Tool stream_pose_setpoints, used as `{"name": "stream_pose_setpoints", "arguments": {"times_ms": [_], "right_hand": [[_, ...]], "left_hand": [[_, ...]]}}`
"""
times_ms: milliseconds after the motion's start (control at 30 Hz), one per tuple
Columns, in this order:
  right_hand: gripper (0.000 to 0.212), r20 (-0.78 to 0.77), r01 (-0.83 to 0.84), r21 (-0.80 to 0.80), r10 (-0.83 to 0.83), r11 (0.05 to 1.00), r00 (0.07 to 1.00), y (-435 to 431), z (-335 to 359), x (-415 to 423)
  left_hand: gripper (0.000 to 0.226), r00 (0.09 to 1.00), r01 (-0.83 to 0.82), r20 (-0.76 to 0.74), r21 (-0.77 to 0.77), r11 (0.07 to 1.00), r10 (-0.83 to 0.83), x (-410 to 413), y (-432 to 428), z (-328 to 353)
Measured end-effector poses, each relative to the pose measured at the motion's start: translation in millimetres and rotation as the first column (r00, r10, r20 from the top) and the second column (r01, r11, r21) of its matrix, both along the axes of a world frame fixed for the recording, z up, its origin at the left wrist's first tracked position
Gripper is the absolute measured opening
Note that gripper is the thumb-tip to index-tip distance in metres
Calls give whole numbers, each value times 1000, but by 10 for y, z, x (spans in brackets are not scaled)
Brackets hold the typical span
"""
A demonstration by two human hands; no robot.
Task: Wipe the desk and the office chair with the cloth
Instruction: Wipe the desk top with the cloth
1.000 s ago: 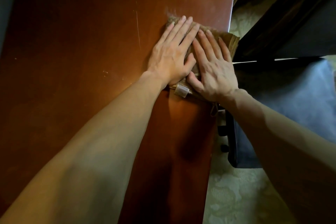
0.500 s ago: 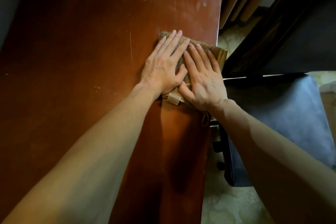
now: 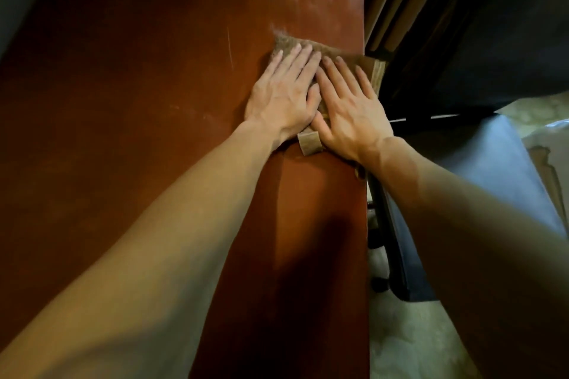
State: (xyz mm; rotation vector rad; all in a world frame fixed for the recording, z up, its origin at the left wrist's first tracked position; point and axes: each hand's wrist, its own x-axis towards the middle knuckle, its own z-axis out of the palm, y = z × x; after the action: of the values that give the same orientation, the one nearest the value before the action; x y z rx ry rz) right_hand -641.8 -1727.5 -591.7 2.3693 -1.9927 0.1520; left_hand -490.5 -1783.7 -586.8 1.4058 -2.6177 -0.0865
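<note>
left hand (image 3: 281, 92) and right hand (image 3: 354, 111): flat, fingers straight, pressing cloth (image 3: 368, 66) | cloth: on desk (image 3: 138, 108) at its right edge | handling: likely light, limp, bunches easily; flat palms suit

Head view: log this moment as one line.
step: wiping desk | left hand: flat on cloth | right hand: flat on cloth, at desk's right edge | office chair: untouched

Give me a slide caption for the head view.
Left hand and right hand press a brown cloth flat on the wooden desk near its edge, office chair beside.
</note>
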Motion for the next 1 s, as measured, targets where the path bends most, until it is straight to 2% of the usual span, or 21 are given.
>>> {"name": "stream_pose_setpoints", "arguments": {"times_ms": [600, 1000], "right_hand": [[77, -23, 55, 78, -54, 995, 998, 1709, 78, 724], [78, -14, 72, 95, -71, 993, 997, 2880, 65, 1259]], "left_hand": [[60, 999, 32, -12, 49, 998, -31, 698, 1629, -16], [61, 998, 48, 35, 71, 996, -50, 1225, 2792, 16]]}}
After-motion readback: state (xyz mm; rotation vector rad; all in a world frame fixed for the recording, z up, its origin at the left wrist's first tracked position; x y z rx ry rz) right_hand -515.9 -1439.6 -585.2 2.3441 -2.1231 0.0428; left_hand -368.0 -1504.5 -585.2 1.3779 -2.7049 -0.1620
